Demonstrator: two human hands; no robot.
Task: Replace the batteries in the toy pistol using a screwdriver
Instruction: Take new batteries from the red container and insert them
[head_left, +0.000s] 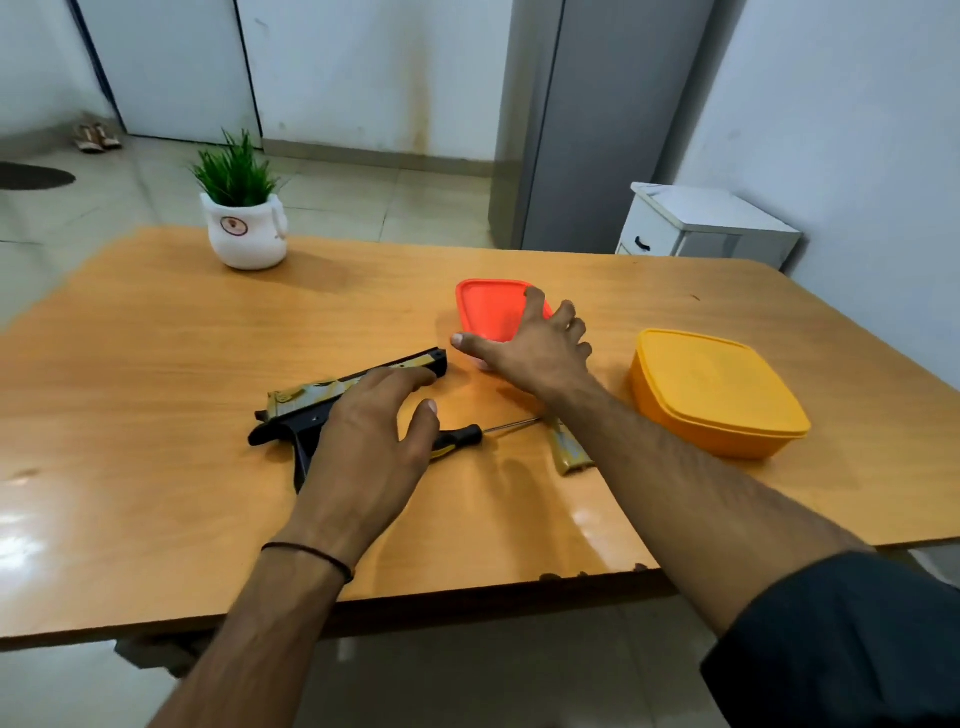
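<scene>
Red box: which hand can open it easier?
The right hand. It lies across the lid of the red box, thumb at one edge and fingers at the other. The left hand is over the toy pistol, nearer the screwdriver, away from the box.

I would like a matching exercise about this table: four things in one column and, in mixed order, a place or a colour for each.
1 toy pistol
2 screwdriver
3 red box
4 yellow box

a right hand on its lid
b black, with patterned top
c nearest the table's right edge
d thin metal shaft, black-yellow handle

Pairs: 1-b, 2-d, 3-a, 4-c.
</scene>
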